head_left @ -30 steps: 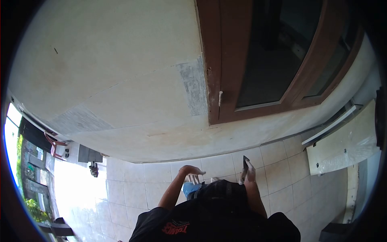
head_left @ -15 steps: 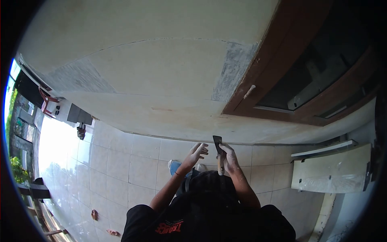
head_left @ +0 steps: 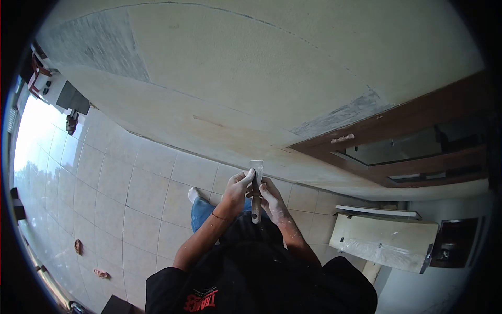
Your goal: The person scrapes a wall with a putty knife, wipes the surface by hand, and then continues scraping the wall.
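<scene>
In front of my body I hold a putty knife (head_left: 256, 210), its blade pointing up toward the wall and its handle hanging toward me. My left hand (head_left: 238, 188), whitened with dust, pinches the blade from the left with the thumb on its face. On the other side my right hand (head_left: 274, 201) closes around the neck and upper handle; some of its fingers are hidden behind the tool. Beyond the blade rises the cream wall (head_left: 209, 89), with a grey patch (head_left: 342, 115) beside the brown window frame (head_left: 319, 146) and another grey patch (head_left: 102, 44) to the left.
Pale tiles (head_left: 146, 193) cover the floor below me. A plastic-wrapped cream panel (head_left: 384, 238) stands at the right. Sandals (head_left: 78, 247) lie at lower left, and dark shoes (head_left: 72, 121) sit farther off near a grey mat (head_left: 73, 98) and a chair (head_left: 39, 76).
My left hand, open and apart before, has come over to the putty knife and grips its blade. The knife has turned and moved left, and the view has swung round.
</scene>
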Demonstrator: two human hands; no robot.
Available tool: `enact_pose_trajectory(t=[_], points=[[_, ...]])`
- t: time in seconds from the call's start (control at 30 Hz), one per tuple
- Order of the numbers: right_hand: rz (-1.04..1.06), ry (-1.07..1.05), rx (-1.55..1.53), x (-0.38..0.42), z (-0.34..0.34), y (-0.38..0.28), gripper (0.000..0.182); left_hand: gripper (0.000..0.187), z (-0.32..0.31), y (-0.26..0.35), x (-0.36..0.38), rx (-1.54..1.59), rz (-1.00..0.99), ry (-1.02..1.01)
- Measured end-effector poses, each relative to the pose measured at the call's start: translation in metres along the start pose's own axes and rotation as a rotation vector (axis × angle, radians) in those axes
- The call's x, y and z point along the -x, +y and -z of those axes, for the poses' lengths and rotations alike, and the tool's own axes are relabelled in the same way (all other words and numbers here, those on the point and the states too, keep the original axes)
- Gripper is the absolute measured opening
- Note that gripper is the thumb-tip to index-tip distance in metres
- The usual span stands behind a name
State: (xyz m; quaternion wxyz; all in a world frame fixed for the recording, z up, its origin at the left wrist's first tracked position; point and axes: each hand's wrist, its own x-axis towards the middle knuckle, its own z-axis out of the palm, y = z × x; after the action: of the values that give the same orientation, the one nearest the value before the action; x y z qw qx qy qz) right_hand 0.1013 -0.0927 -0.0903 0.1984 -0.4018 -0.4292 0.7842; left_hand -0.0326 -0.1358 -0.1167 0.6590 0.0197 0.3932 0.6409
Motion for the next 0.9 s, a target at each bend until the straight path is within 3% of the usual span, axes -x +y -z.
enact_pose_trajectory(t=[0.13, 0.23, 0.3, 0.37, 0.4, 0.5, 0.57, 0.67, 0.7, 0.83, 0.9], points=[[-0.089, -0.156, 0.028, -0.004, 0.015, -0.02, 0.035, 0.025, 0.001, -0.011, -0.009, -0.056, -0.083, 0.024], [-0.119, -0.254, -0.085, -0.015, 0.024, -0.036, 0.041, 0.023, -0.014, -0.019, -0.016, -0.114, -0.242, 0.183], [-0.148, -0.35, -0.206, -0.024, 0.034, -0.048, 0.045, 0.031, -0.022, -0.035, -0.029, -0.317, -0.367, 0.336], [-0.227, -0.347, -0.203, -0.034, 0.047, -0.064, 0.053, 0.036, -0.041, -0.053, -0.041, -0.503, -0.542, 0.468], [-0.233, -0.312, -0.159, -0.037, 0.053, -0.07, 0.056, 0.048, -0.051, -0.059, -0.048, -0.556, -0.535, 0.543], [-0.277, -0.279, -0.046, -0.049, 0.075, -0.092, 0.059, 0.049, -0.08, -0.057, -0.059, -0.644, -0.699, 0.618], [-0.224, -0.571, -0.285, -0.062, 0.113, -0.089, 0.057, 0.053, -0.101, -0.053, -0.054, -0.794, -0.763, 0.588], [-0.082, -0.125, 0.119, -0.051, 0.087, -0.11, 0.054, 0.055, -0.122, -0.064, -0.059, -0.76, -0.867, 0.385], [-0.11, -0.174, 0.241, -0.049, 0.084, -0.126, 0.052, 0.058, -0.129, -0.064, -0.055, -0.768, -0.877, 0.37], [-0.138, -0.083, 0.152, -0.054, 0.091, -0.135, 0.05, 0.063, -0.146, -0.06, -0.06, -0.753, -0.871, 0.347], [-0.072, -0.052, 0.343, -0.053, 0.089, -0.14, 0.045, 0.066, -0.151, -0.059, -0.062, -0.722, -0.884, 0.339]])
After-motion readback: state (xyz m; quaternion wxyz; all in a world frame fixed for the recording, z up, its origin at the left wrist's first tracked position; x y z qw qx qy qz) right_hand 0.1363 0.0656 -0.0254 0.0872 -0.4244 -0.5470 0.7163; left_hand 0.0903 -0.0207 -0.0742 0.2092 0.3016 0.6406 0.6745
